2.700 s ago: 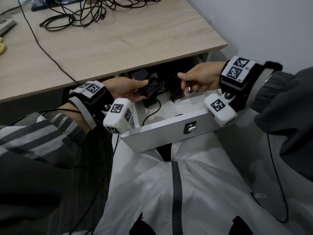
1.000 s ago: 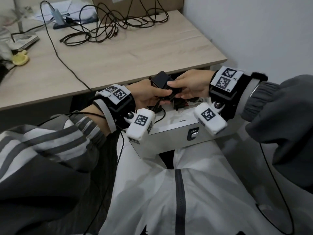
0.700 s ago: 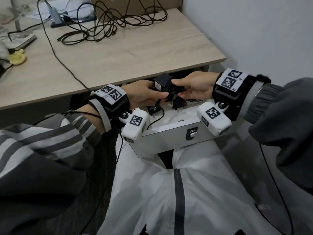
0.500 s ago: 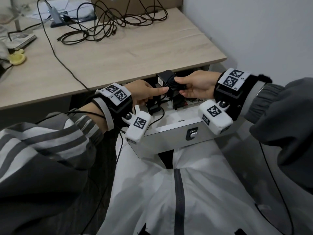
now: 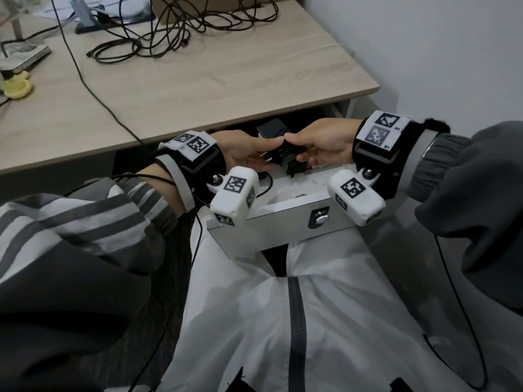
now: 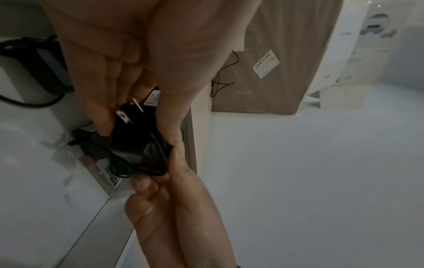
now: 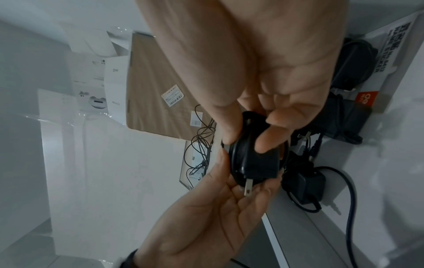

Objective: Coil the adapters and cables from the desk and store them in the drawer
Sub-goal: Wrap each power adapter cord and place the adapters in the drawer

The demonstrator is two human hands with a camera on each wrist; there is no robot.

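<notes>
Over the open drawer (image 5: 271,222), just below the surface (image 5: 198,80) edge, your left hand (image 5: 243,149) and right hand (image 5: 319,137) both pinch one black adapter (image 5: 280,157), its cable wound round it. Judged from this, coiling is finishing; lowering it in comes next, through the narrow gap under the surface edge.

Left wrist view: your fingers (image 6: 101,108) clamp the adapter by its prongs (image 6: 122,116).

Right wrist view: another adapter (image 7: 305,185) and a loose cable (image 7: 348,199) already lie inside, so aim for bare drawer floor. More cables (image 5: 169,32) wait above.
</notes>
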